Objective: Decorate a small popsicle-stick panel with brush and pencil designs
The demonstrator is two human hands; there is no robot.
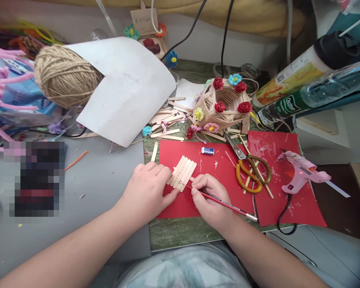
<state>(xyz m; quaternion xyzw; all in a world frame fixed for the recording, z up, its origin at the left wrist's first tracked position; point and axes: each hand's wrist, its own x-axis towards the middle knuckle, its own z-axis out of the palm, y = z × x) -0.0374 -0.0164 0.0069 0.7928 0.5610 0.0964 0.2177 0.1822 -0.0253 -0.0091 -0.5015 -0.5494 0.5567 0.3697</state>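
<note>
A small panel of craft sticks (184, 171) laid side by side rests on red paper (180, 150), with faint writing and a small star-like drawing on it. My left hand (148, 188) grips the panel's left side, fingers at the upper edge and thumb near the bottom. In my right hand (211, 198) is a red pencil (228, 205), its tip on the drawing near the panel's lower edge. A small blue and white eraser (208, 151) lies above the panel.
Scissors (249, 168) and a pink glue gun (303, 172) lie to the right. Behind are a twine-wrapped box (225, 105) with flowers, loose craft sticks (166, 118), white card (123, 88) and a twine ball (66, 76). Bottles (294, 68) lean at the back right.
</note>
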